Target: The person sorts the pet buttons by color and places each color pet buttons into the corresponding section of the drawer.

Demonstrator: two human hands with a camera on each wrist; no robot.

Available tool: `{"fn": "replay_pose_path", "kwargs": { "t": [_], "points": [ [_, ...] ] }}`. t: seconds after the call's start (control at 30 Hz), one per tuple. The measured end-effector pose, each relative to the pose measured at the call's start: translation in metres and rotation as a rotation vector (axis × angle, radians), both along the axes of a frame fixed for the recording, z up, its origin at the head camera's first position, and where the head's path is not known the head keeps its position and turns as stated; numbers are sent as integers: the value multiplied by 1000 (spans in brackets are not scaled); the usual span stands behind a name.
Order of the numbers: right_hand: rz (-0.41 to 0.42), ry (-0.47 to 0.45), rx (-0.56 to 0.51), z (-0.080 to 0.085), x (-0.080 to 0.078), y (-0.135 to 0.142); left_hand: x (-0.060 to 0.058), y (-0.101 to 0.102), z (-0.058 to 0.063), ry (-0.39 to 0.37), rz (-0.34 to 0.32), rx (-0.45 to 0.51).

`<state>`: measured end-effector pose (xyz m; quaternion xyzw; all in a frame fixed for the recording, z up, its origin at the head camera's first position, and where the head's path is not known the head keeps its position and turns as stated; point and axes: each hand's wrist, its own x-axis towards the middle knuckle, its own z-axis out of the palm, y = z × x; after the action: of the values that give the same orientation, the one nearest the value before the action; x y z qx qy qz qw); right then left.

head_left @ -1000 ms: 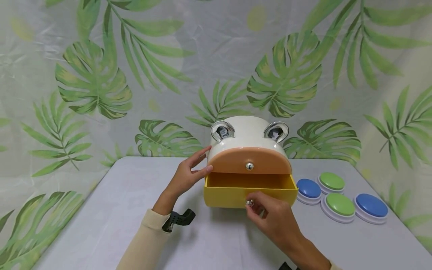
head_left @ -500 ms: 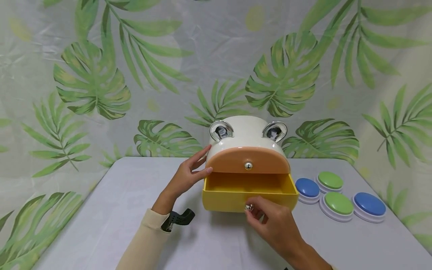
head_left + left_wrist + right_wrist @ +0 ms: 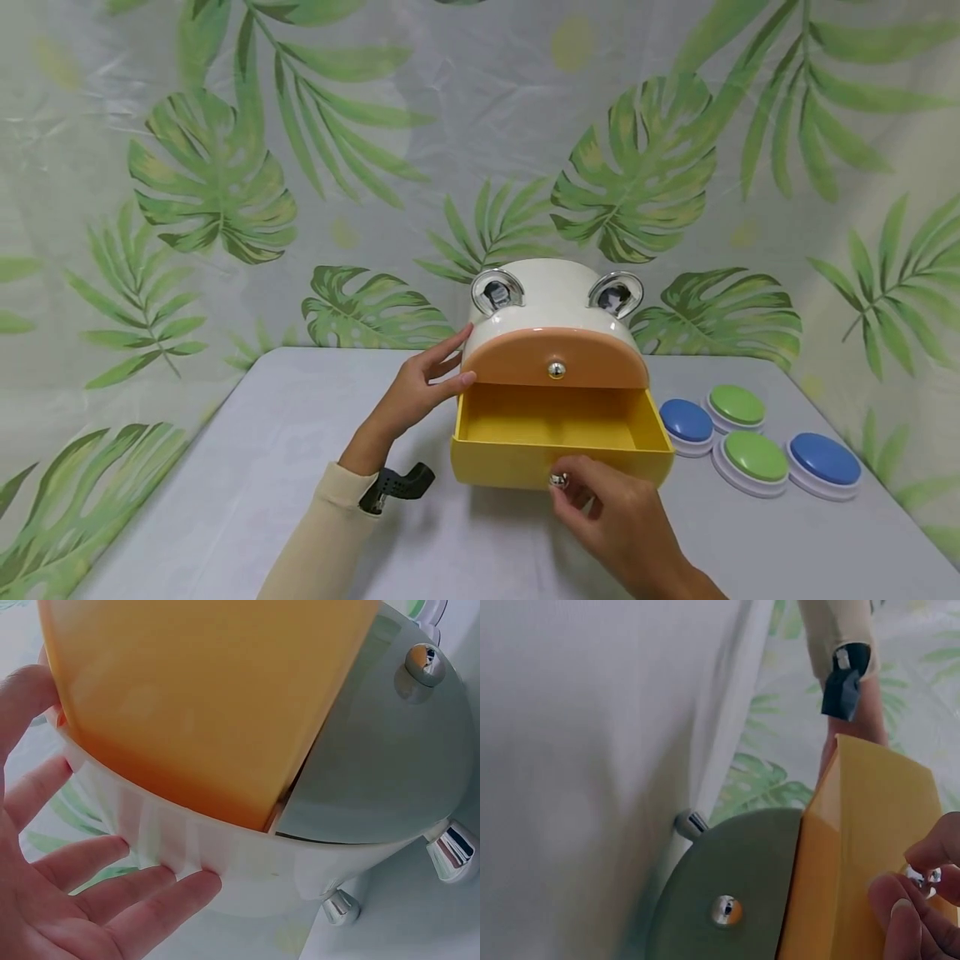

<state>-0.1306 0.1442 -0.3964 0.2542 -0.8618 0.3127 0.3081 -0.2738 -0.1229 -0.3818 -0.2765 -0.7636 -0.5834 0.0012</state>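
A white, animal-faced small drawer cabinet (image 3: 551, 292) stands on the table, with silver-rimmed eyes on top. Its orange upper front (image 3: 502, 362) is closed and carries a silver knob (image 3: 556, 370). Below, the yellow drawer (image 3: 498, 467) is pulled well out, and its visible inside holds nothing. My right hand (image 3: 618, 512) pinches the drawer's silver knob (image 3: 922, 879) between thumb and fingers. My left hand (image 3: 412, 387) touches the cabinet's left side; in the left wrist view its fingers (image 3: 161, 900) are spread, fingertips against the white shell.
Several round push buttons, such as a blue button (image 3: 825, 457) and a green button (image 3: 756, 455), sit right of the cabinet. The table (image 3: 300, 450) has a white cover. A leaf-print cloth (image 3: 480, 125) hangs behind it.
The yellow drawer has slid farther out toward me, my right hand moving with its knob. More of the drawer's inside shows. My left hand has stayed at the cabinet's side.
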Motion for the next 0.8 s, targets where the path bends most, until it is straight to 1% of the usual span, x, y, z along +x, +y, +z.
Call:
{"fn": "replay_pose_path", "kwargs": {
  "t": [0.47,0.63,0.8],
  "points": [
    [19,34,1,-1,13,1,0,-1,0,4,6,-10],
    [17,25,-11,1,18,0,2,0,1,0,-2,3],
    [25,30,-16,1,22,1,2,-1,1,0,7,-8]
  ]
}}
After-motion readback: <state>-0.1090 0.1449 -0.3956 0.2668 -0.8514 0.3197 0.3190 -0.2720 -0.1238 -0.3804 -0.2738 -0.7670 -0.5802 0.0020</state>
